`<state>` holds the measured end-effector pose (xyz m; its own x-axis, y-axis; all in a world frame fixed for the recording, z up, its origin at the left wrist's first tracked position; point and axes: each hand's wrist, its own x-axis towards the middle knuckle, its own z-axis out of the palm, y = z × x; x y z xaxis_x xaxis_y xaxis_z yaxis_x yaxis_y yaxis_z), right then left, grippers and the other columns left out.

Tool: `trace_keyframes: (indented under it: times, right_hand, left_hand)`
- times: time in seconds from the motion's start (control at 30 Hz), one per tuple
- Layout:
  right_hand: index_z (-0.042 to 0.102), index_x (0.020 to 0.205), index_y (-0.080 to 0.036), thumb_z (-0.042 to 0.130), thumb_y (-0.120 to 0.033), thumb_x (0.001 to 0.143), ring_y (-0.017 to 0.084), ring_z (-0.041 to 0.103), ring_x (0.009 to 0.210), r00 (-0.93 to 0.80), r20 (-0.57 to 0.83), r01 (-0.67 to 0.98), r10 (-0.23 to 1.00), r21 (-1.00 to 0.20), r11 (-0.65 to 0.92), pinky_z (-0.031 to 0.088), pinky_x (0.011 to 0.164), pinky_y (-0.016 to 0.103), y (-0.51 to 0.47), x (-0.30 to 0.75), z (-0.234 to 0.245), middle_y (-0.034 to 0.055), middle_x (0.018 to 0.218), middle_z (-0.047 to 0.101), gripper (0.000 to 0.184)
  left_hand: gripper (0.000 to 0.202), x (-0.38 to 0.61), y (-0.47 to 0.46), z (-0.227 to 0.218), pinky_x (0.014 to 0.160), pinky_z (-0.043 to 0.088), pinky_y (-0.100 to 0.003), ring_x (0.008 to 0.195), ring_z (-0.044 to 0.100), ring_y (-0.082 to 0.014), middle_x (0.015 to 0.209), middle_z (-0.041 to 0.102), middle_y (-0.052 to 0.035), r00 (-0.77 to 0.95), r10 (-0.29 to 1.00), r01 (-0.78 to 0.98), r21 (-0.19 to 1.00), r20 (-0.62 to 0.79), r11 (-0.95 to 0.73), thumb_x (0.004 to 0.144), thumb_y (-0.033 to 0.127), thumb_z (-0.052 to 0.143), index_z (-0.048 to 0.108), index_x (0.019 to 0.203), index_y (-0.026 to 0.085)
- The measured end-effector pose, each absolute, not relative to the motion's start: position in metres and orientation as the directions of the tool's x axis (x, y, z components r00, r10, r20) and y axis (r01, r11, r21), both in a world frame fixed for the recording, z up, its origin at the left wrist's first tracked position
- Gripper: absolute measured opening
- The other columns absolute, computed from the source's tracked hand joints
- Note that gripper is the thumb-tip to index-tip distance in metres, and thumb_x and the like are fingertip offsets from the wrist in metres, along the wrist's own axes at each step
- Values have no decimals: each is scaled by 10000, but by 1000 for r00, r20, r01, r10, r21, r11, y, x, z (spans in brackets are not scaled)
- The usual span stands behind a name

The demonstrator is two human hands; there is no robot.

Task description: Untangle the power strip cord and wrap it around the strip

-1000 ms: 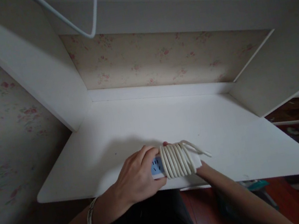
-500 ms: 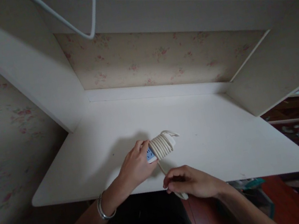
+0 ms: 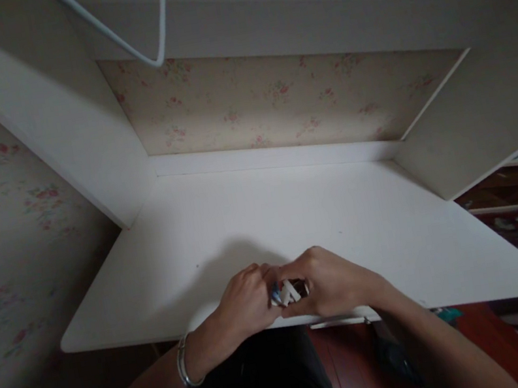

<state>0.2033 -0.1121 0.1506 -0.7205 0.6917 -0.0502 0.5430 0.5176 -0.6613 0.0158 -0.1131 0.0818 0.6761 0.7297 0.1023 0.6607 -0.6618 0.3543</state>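
Note:
A power strip (image 3: pixel 275 294) with a blue socket face is mostly covered by my two hands, close to the front edge of the white desk. My left hand (image 3: pixel 249 300) is closed around one end of it; a silver bangle circles that wrist. From the other side my right hand (image 3: pixel 336 282) curls over, its thumb and fingers meeting the left hand. In the gap between them shows a piece of the white cord (image 3: pixel 289 292). How much of the cord the right fingers grip is hidden.
The white desk (image 3: pixel 250 202) is bounded by side panels and a floral-papered back wall (image 3: pixel 268 100). Overhead at the upper left hangs a bent pale rod (image 3: pixel 160 55). Beneath the front edge lie a reddish floor (image 3: pixel 340 366) and, to the right, some dim items.
My right hand has moved up from below the desk edge to the power strip. The strip has come slightly towards me, and its wound cord is now mostly hidden behind my hands.

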Motion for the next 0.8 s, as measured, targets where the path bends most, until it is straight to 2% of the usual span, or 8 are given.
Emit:
trace_keyframes:
  times: [0.1, 0.2, 0.27, 0.47, 0.63, 0.73, 0.8]
  right_hand:
    - [708, 940, -193, 747, -327, 739, 110, 588, 699, -827, -80, 399, 557, -781, 481, 419, 648, 220, -88, 211, 146, -1, 790, 670, 244]
    - [705, 972, -174, 766, -315, 726, 126, 612, 795, -902, -101, 253, 421, -912, 322, 459, 739, 237, -70, 219, 134, 20, 875, 682, 290]
    - [703, 959, -160, 798, -300, 688, 124, 609, 797, -912, -110, 210, 394, -953, 219, 471, 750, 240, -64, 222, 125, 21, 872, 678, 319]
    - [683, 926, -151, 848, -255, 606, 101, 601, 683, -887, -195, 141, 419, -977, -157, 479, 628, 207, -64, 220, 103, -4, 783, 665, 375]
    - [679, 878, -164, 830, -280, 635, 107, 592, 689, -803, -198, 46, 562, -961, -273, 461, 644, 216, -77, 217, 91, -3, 773, 659, 309]
    - [669, 869, -194, 828, -329, 628, 116, 572, 664, -752, -225, 0, 620, -940, -341, 439, 618, 229, -86, 217, 84, -11, 754, 646, 319]
    - [674, 819, -204, 847, -358, 583, 126, 556, 676, -721, -191, -37, 666, -949, -312, 426, 617, 240, -89, 218, 79, -13, 758, 624, 331]
  left_hand:
    - [160, 15, -118, 83, 796, 504, -346, 820, 643, -221, 874, 691, -58, 747, 658, 597, 342, 93, -726, 781, 289, 610, 624, 900, 183]
    - [190, 9, -118, 88, 821, 500, -344, 849, 645, -218, 888, 696, -45, 810, 578, 510, 369, 99, -777, 750, 315, 648, 635, 895, 193]
    - [232, 5, -117, 93, 804, 505, -338, 854, 643, -216, 911, 694, -43, 822, 559, 483, 391, 106, -784, 731, 326, 668, 633, 920, 195]
    - [396, 4, -122, 101, 834, 508, -319, 913, 640, -209, 1009, 677, -40, 821, 566, 437, 560, 71, -704, 687, 403, 735, 618, 1009, 204]
    - [611, 6, -129, 100, 858, 507, -328, 962, 636, -228, 1059, 670, -53, 778, 627, 445, 678, 30, -585, 610, 530, 783, 592, 1085, 197]
    - [604, 9, -131, 97, 860, 507, -343, 947, 642, -238, 1028, 679, -57, 769, 640, 474, 673, -3, -567, 618, 553, 767, 599, 1076, 197]
    - [590, 12, -133, 95, 854, 508, -355, 929, 647, -242, 990, 684, -49, 756, 655, 498, 650, -1, -574, 604, 540, 777, 604, 1054, 200]
